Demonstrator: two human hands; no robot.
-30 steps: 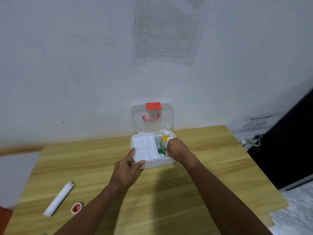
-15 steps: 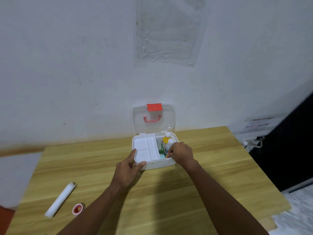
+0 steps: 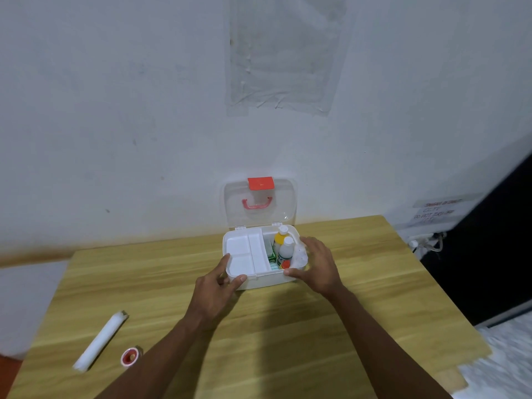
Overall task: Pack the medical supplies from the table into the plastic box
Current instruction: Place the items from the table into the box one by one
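Note:
The white plastic box [image 3: 264,280] stands open on the wooden table, its clear lid [image 3: 233,208] with a red handle leaning back against the wall. A white divided tray [image 3: 239,254] fills its left half. The right half holds a yellow bottle [image 3: 279,239], a white bottle [image 3: 285,250], a green packet [image 3: 272,257] and something white and fluffy [image 3: 300,256]. My left hand [image 3: 216,289] grips the box's front left corner. My right hand [image 3: 319,266] rests with spread fingers against the box's right front edge, holding nothing. A white roll [image 3: 99,341] and a small red-centred tape roll [image 3: 131,355] lie at the table's near left.
The table [image 3: 359,312] ends at its right edge close to a dark doorway and a wall socket with a cable [image 3: 426,243]. The wall stands right behind the box. A plastic sheet [image 3: 282,53] is taped on the wall above.
My right hand has let go of the white bottle, which now stands in the box, and has drawn back to the box's right front edge. My left hand stays on the corner.

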